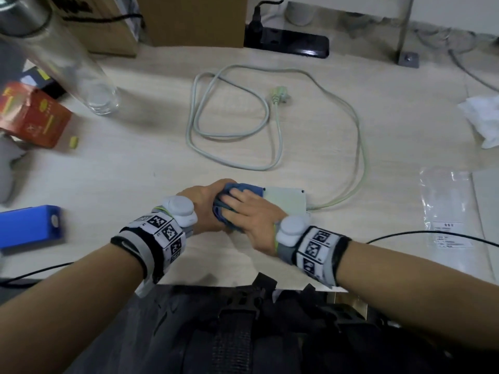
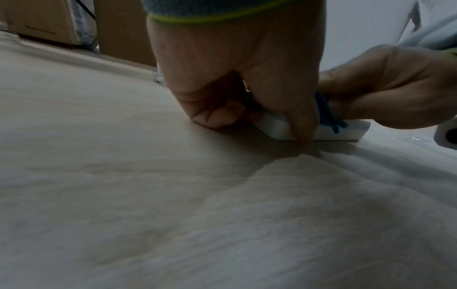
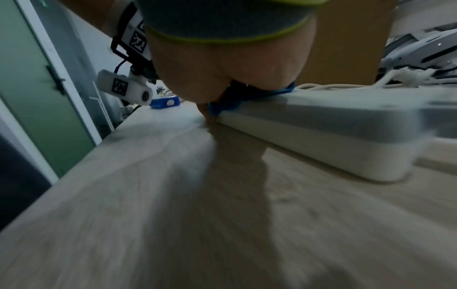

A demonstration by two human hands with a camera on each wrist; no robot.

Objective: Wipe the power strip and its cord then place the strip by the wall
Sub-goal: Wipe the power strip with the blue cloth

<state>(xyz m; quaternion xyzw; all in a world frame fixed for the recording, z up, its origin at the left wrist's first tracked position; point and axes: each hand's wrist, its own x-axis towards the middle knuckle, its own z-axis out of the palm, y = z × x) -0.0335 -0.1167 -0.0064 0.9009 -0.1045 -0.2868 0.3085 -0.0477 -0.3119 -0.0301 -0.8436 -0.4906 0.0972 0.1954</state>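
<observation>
Both hands meet at the near edge of the bench [image 1: 135,163]: my left hand [image 1: 205,205] pinches the left end of the power strip [image 1: 286,202], and my right hand [image 1: 249,214] presses a blue cloth [image 1: 249,188] flat on its top with fingers straight. I judge the strip light, stiff and smooth, so it may slide; holding it by the side edges seems best. Its cord [image 1: 270,114] lies in loose loops behind, soft and floppy.
</observation>
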